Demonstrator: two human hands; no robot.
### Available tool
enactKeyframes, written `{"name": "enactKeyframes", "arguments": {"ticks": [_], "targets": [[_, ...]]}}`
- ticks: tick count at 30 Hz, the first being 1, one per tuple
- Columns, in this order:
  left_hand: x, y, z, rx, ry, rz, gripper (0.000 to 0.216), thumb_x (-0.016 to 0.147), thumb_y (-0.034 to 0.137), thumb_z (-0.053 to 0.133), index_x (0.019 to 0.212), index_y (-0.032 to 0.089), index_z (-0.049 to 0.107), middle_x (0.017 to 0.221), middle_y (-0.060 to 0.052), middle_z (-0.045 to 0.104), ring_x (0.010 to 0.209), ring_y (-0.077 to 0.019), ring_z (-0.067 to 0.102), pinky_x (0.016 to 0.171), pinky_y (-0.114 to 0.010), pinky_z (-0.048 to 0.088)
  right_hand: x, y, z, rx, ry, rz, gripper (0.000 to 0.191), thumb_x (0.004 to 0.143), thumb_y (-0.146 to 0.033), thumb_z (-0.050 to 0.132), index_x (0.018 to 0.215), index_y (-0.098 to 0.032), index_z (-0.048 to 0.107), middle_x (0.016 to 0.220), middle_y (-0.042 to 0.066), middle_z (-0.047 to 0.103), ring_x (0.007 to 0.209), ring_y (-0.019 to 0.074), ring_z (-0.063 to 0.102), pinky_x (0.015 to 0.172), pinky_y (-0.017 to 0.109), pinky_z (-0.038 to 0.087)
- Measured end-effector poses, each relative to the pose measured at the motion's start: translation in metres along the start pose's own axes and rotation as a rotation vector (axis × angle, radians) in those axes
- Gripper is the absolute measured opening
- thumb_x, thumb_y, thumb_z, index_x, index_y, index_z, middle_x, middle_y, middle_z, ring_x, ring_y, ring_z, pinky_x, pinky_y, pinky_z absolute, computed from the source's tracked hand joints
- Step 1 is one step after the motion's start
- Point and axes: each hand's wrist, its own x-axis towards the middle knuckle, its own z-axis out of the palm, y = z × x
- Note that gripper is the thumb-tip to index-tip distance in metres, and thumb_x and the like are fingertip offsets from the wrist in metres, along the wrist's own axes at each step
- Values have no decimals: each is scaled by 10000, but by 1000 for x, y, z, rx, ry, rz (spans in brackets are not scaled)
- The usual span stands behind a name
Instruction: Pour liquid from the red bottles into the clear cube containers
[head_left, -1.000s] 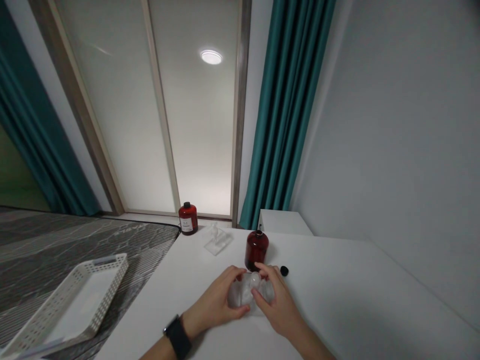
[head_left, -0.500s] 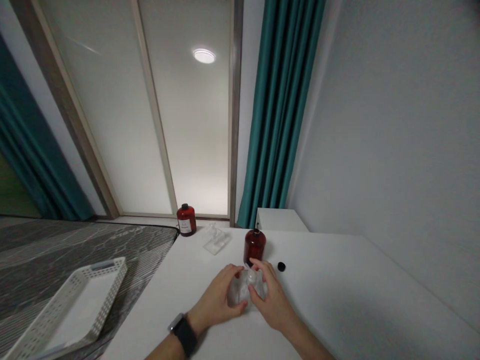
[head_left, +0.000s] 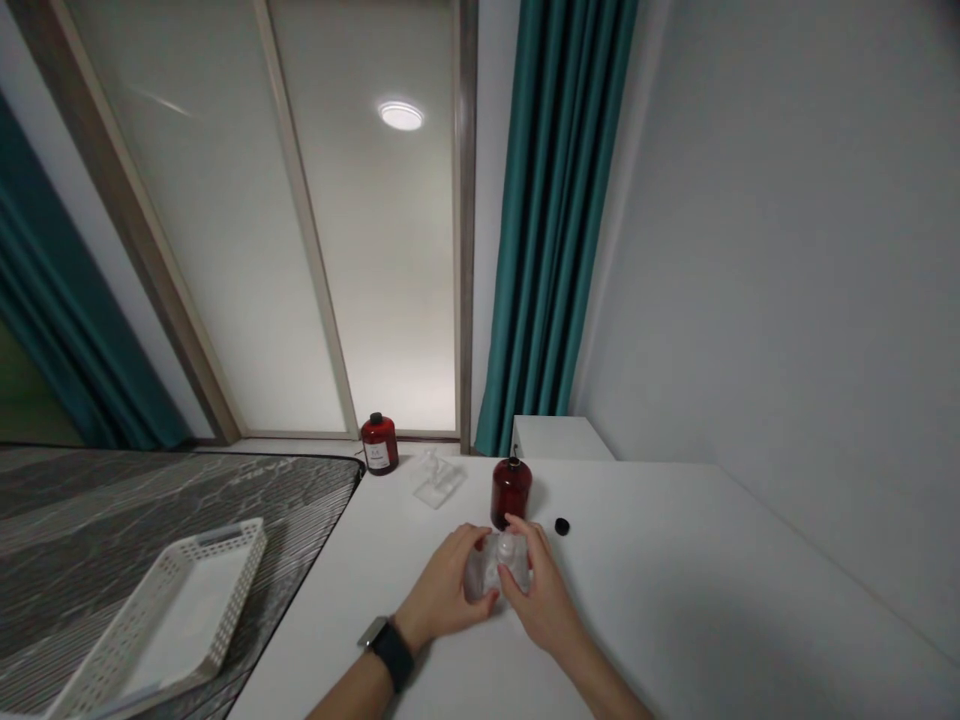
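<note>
My left hand (head_left: 448,585), with a dark watch on its wrist, curls around the left side of a clear plastic packet (head_left: 489,563). My right hand (head_left: 547,592) grips the packet's right side with thumb and fingers. A whitish, rounded part, perhaps a pump head, shows through it; its exact shape is blurred. Just beyond my fingers stands a dark red bottle (head_left: 511,490) with an uncapped-looking neck. To the right of that bottle a small black cap (head_left: 562,526) lies on the white table (head_left: 675,590).
A second red bottle (head_left: 379,446) with a white label and black cap stands at the table's far left corner. Beside it lies another clear packet (head_left: 439,482). A white perforated basket (head_left: 244,580) is on the grey patterned surface to the left. A white cabinet (head_left: 562,438) is behind the table.
The view has shifted slightly. Both hands still hold the clear packet, with only slight finger movement; the bottles and the cap stay where they were.
</note>
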Motion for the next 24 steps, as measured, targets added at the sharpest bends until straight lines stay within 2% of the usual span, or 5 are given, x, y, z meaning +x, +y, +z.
{"name": "enactKeyframes", "arguments": {"ticks": [4,8,14,19,24], "targets": [[0,0,0,1,11,-1,625,707,227,688,1284,196,450,1151,-102,567,1030,-266,553,950,-426,470,1,4,0,24,5,-2,532,810,-169,582,1335,-229,523,1133,80,645,1045,240,623,916,378,515],[1,3,0,-6,23,-2,595,680,207,688,1236,199,477,1106,-83,571,993,-254,556,916,-404,477,0,4,0,13,38,-2,509,797,-172,592,1302,-228,560,1034,64,630,934,219,622,818,337,538],[2,6,-1,-52,39,-25,558,648,181,685,1174,196,500,1086,-71,579,972,-240,558,894,-377,479,-1,6,0,36,-25,2,514,835,-207,572,1346,-242,526,1172,80,633,1078,233,616,912,353,515],[1,5,-2,-67,29,-19,519,688,239,691,1168,190,499,1081,-76,576,970,-245,558,881,-382,479,-1,4,-3,21,3,-18,472,813,-206,587,1284,-233,580,1020,60,617,941,219,618,843,344,531],[1,5,-1,-77,15,-7,528,703,243,687,1192,190,493,1079,-76,572,973,-244,555,885,-386,478,-3,3,-4,91,-38,47,561,820,-224,594,1372,-238,493,1219,91,635,1128,246,605,949,382,488]]}}
